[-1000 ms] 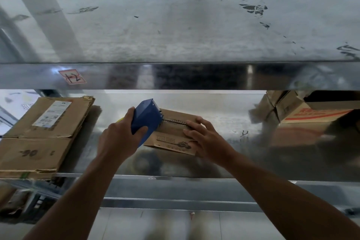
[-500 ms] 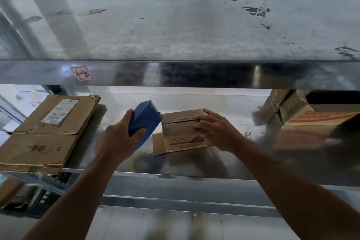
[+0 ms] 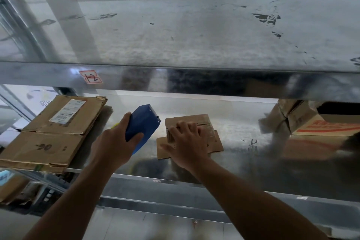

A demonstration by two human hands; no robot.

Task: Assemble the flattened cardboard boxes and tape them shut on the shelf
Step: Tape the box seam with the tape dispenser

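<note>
Fingers [image 3: 184,127] of the right hand [image 3: 188,144] are bent over the top of the small box [image 3: 204,122], which is gripped and pressed down near the middle of the shelf [image 3: 239,122]. One loose flap [image 3: 216,144] is spread flat on the metal beneath it. The tape dispenser [image 3: 142,122] is clasped in the left hand [image 3: 115,142] with fingers and thumb wrapped round its blue body. It is held just left of the box and apart from it, toothed edge raised.

The taping step is judged to be in hand. A glossy strip seems to lie across the top seam, though this cannot be told for certain, and the spread flap suggests one side is not yet closed. For the next move the box would need to be steadied or turned by the right hand — the flap folded in first — and the dispenser brought down onto the open seam and drawn along it.

A pile of flattened cardboard [image 3: 52,132] lies at the left of the shelf, well apart, presumably waiting to be assembled. A printed box [image 3: 321,124] sits at the far right (half hidden under the shelf edge). The upper shelf [image 3: 194,35] hangs low over the work, with a red label [image 3: 91,77] on its front lip — headroom for swinging the dispenser is judged to be tight.
</note>
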